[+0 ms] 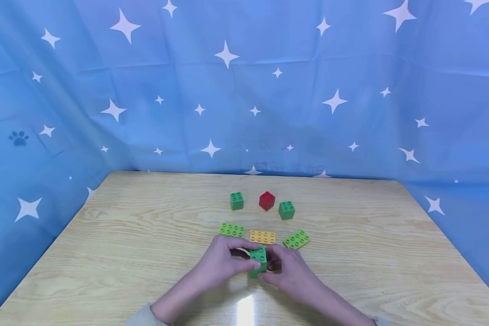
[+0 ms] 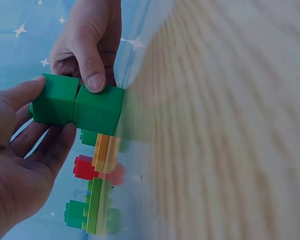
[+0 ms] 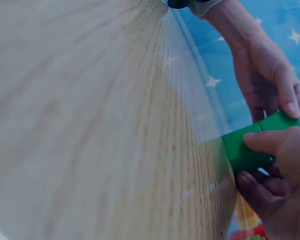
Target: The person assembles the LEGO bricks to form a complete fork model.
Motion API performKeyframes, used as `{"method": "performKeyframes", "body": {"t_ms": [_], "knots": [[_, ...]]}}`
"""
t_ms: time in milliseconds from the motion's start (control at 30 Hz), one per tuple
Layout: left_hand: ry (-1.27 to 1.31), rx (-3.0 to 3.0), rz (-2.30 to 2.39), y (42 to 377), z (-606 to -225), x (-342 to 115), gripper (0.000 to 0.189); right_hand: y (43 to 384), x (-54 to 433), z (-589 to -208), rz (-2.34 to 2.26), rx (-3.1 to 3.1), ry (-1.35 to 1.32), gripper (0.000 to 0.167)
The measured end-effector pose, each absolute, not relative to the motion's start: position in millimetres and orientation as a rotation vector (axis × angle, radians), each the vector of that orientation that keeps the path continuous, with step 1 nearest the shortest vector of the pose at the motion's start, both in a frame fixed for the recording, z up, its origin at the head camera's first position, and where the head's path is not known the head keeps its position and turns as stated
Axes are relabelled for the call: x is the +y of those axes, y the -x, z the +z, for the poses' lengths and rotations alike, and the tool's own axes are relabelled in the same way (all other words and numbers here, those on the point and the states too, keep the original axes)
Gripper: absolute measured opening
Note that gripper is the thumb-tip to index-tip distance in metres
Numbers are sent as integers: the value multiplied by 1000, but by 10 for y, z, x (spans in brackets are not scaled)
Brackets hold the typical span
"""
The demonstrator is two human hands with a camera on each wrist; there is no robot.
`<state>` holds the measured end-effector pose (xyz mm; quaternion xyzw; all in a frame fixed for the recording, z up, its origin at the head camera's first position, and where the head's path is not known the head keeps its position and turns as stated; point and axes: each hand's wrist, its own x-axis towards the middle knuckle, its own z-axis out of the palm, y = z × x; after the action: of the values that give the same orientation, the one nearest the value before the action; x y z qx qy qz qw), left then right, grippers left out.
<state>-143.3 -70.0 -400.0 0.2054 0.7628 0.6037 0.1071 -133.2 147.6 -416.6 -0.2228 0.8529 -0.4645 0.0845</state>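
Note:
Two green toy bricks form a short upright stack near the table's front middle. My left hand (image 1: 224, 260) pinches the upper green brick (image 2: 55, 100) between thumb and fingers from the left. Lower down, the right hand (image 1: 289, 269) grips the lower green brick (image 2: 97, 110) from the other side, its thumb on the near face. In the left wrist view a thin wedge of a gap runs between the two bricks, so the upper one sits slightly tilted. The lower brick's base is right at the tabletop.
Just beyond the hands lie a yellow brick (image 1: 262, 237) and two flat light green bricks, one at left (image 1: 232, 229) and one at right (image 1: 296, 239). Farther back stand a red brick (image 1: 267, 201) and two green bricks. A blue starred curtain (image 1: 244, 113) borders the wooden table (image 1: 126, 240).

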Motion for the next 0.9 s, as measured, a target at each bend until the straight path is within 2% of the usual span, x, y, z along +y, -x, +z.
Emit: {"method": "performKeyframes", "body": {"t_ms": [900], "knots": [[-846, 2272, 1620, 1517, -3937, -677, 25, 1362, 1480, -4169, -1370, 2549, 644, 39]]}}
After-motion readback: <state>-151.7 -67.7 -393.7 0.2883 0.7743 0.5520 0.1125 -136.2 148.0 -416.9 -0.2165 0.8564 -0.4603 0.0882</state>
